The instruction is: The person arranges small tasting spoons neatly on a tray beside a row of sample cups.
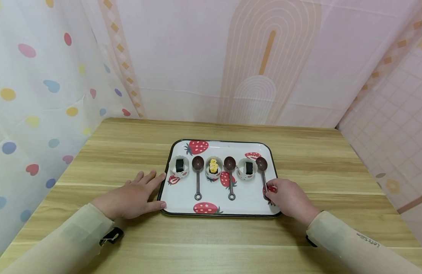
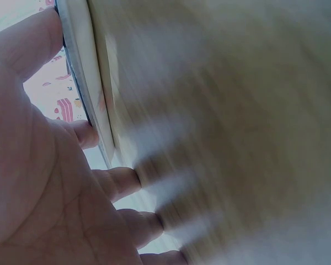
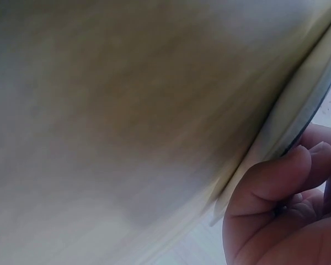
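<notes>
A white strawberry-print tray (image 1: 183,192) with a dark rim lies on the wooden table. My right hand (image 1: 289,198) pinches the handle of the rightmost brown spoon (image 1: 261,164) at the tray's right side. In the right wrist view, that hand's curled fingers (image 3: 276,182) hide the grip. At the other side, my left hand (image 1: 134,196) has its fingers spread, with fingertips on the tray's left edge. Two more brown spoons, a left one (image 1: 198,163) and a middle one (image 1: 229,163), lie with their ringed handles toward me.
Three small white cups stand in a row between the spoons. The left cup (image 1: 180,176) and right cup (image 1: 245,176) hold black-wrapped sushi pieces; the middle cup (image 1: 213,176) holds one topped with yellow. Curtains (image 1: 183,76) hang behind and beside the table (image 1: 211,239).
</notes>
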`<control>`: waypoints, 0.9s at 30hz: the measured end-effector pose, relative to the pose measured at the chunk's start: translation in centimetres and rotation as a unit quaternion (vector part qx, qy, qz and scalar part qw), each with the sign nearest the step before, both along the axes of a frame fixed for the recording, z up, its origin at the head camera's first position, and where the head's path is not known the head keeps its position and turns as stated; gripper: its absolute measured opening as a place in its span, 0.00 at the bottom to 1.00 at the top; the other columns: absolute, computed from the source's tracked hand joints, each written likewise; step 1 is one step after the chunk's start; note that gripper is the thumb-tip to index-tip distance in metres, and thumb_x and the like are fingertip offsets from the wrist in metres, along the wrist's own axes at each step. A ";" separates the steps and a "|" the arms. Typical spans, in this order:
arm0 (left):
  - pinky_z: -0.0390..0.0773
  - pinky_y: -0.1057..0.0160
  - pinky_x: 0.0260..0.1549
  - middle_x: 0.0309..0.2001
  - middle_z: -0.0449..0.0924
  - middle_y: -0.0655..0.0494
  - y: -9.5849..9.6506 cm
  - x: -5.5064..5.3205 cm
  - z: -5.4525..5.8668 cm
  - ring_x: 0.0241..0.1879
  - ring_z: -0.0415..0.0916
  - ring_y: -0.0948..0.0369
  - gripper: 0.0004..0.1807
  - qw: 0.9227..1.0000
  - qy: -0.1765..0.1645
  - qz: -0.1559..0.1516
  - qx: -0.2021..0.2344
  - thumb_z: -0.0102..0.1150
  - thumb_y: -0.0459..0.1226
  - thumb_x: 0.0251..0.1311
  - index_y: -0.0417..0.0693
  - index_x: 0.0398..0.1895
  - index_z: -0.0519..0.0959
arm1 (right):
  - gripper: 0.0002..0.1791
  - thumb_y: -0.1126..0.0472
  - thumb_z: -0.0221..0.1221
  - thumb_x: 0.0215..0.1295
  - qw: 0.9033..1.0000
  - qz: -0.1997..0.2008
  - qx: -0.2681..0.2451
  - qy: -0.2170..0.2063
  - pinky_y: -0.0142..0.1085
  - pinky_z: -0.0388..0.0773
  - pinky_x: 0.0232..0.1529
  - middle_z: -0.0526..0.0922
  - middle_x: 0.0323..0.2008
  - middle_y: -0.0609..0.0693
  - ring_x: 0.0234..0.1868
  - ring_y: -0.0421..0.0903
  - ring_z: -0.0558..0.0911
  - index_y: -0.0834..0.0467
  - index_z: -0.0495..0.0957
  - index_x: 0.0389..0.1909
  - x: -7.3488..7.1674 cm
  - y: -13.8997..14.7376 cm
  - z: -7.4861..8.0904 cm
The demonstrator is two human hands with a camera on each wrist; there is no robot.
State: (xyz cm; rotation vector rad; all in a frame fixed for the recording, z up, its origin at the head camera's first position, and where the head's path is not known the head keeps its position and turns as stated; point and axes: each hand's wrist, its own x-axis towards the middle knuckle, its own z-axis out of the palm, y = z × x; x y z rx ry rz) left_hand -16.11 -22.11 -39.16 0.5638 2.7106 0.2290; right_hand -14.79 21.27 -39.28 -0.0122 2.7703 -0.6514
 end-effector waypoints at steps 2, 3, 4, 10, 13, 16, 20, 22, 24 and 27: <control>0.58 0.17 0.64 0.81 0.51 0.28 0.0 0.0 0.0 0.76 0.47 0.19 0.56 1.000 -0.002 0.001 -0.001 0.55 0.71 0.66 0.46 0.85 0.54 | 0.11 0.62 0.63 0.72 1.000 -0.001 -0.001 -0.001 0.35 0.75 0.30 0.85 0.34 0.51 0.33 0.46 0.79 0.59 0.86 0.51 0.0 0.0 0.0; 0.58 0.17 0.64 0.81 0.51 0.28 0.0 0.0 0.0 0.76 0.47 0.19 0.56 1.000 -0.003 0.002 -0.001 0.55 0.71 0.66 0.46 0.85 0.54 | 0.12 0.62 0.63 0.72 1.000 -0.001 -0.001 -0.002 0.35 0.75 0.29 0.85 0.34 0.50 0.33 0.46 0.79 0.60 0.85 0.52 0.0 0.0 0.0; 0.58 0.17 0.64 0.81 0.51 0.28 0.0 0.0 0.0 0.76 0.47 0.19 0.56 1.000 -0.003 0.002 -0.001 0.55 0.71 0.66 0.46 0.85 0.54 | 0.12 0.62 0.63 0.72 1.000 -0.001 -0.002 -0.002 0.35 0.75 0.29 0.85 0.34 0.51 0.33 0.46 0.79 0.60 0.85 0.52 0.0 0.0 0.0; 0.58 0.17 0.65 0.82 0.51 0.28 0.0 0.0 0.1 0.76 0.47 0.19 0.56 1.000 -0.005 0.003 0.000 0.55 0.71 0.66 0.46 0.85 0.54 | 0.13 0.62 0.63 0.72 1.000 -0.004 -0.007 -0.003 0.36 0.75 0.29 0.86 0.36 0.50 0.33 0.46 0.79 0.60 0.85 0.54 0.0 0.0 0.0; 0.58 0.18 0.65 0.82 0.51 0.28 -0.1 0.0 0.0 0.76 0.47 0.19 0.56 1.000 -0.004 0.003 0.000 0.55 0.71 0.66 0.47 0.85 0.54 | 0.15 0.61 0.63 0.73 1.000 -0.015 -0.012 -0.011 0.36 0.76 0.29 0.86 0.38 0.51 0.34 0.46 0.79 0.61 0.84 0.57 0.0 0.0 0.1; 0.58 0.17 0.65 0.82 0.51 0.29 -0.1 -0.1 0.0 0.76 0.47 0.19 0.56 1.000 -0.007 0.004 -0.003 0.55 0.71 0.66 0.47 0.85 0.53 | 0.18 0.60 0.62 0.75 0.999 -0.027 -0.025 -0.016 0.36 0.76 0.28 0.87 0.39 0.51 0.34 0.46 0.80 0.62 0.82 0.61 0.1 0.1 0.2; 0.60 0.18 0.65 0.81 0.53 0.27 0.0 -0.3 0.2 0.75 0.49 0.18 0.57 1.000 -0.009 0.002 -0.008 0.57 0.71 0.65 0.46 0.85 0.54 | 0.19 0.59 0.60 0.77 0.998 -0.033 -0.043 -0.002 0.37 0.74 0.27 0.88 0.36 0.49 0.31 0.44 0.79 0.65 0.80 0.63 0.1 0.4 0.3; 0.62 0.20 0.65 0.80 0.54 0.27 0.1 -0.5 0.4 0.75 0.51 0.19 0.56 1.000 -0.009 0.001 -0.008 0.58 0.71 0.64 0.45 0.84 0.56 | 0.20 0.59 0.58 0.77 0.998 -0.035 -0.043 0.015 0.37 0.73 0.26 0.86 0.31 0.48 0.28 0.44 0.78 0.65 0.80 0.63 0.1 0.6 0.3; 0.65 0.22 0.65 0.79 0.56 0.26 0.1 -0.5 0.6 0.74 0.54 0.20 0.57 1.000 -0.004 -0.006 -0.006 0.60 0.70 0.63 0.44 0.83 0.57 | 0.21 0.58 0.57 0.78 0.998 -0.038 -0.039 0.030 0.37 0.72 0.25 0.82 0.27 0.49 0.25 0.44 0.76 0.64 0.79 0.64 0.0 0.8 0.5; 0.66 0.25 0.67 0.78 0.60 0.28 0.2 -0.6 0.9 0.74 0.59 0.24 0.55 1.000 0.008 -0.010 0.007 0.61 0.69 0.64 0.42 0.82 0.60 | 0.21 0.56 0.56 0.78 0.997 -0.044 -0.037 0.053 0.36 0.73 0.24 0.81 0.26 0.50 0.23 0.44 0.75 0.63 0.79 0.65 -0.2 1.0 0.8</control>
